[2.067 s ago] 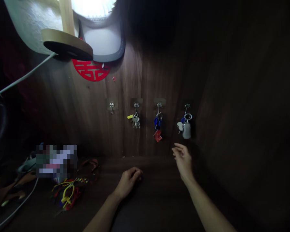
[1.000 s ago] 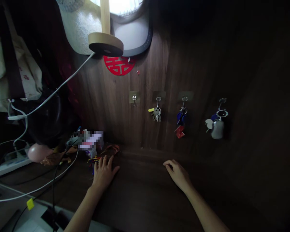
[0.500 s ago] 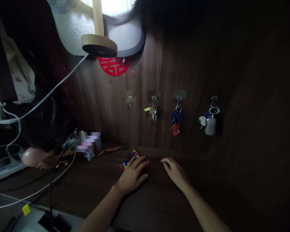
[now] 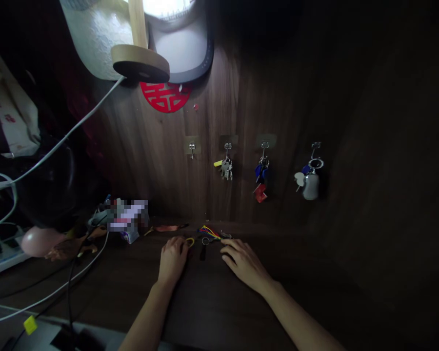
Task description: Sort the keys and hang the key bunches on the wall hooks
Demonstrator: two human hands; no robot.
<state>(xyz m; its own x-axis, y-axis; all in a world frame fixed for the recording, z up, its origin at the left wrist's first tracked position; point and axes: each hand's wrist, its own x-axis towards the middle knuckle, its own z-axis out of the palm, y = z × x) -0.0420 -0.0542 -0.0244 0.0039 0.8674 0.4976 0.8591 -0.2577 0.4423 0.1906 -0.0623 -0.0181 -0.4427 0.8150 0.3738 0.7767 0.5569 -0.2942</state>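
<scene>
Head view:
1. Multicoloured cord (image 4: pixel 209 232) is lying on the table (image 4: pixel 205 302) beside a key ring (image 4: pixel 205 241).
2. Left hand (image 4: pixel 173 257) is touching a yellow loop (image 4: pixel 190 241); cannot tell grip.
3. Right hand (image 4: pixel 243 262) is touching the cord; cannot tell grip.

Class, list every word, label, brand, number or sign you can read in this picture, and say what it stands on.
No text reads in full.
Red cutout: a character-like sign, its top hidden; not fully readable.
Cap: tiny marks along the rim, too small to read.
Box: pixelated, unreadable.
Bag: red marks, too unclear to read.
</scene>
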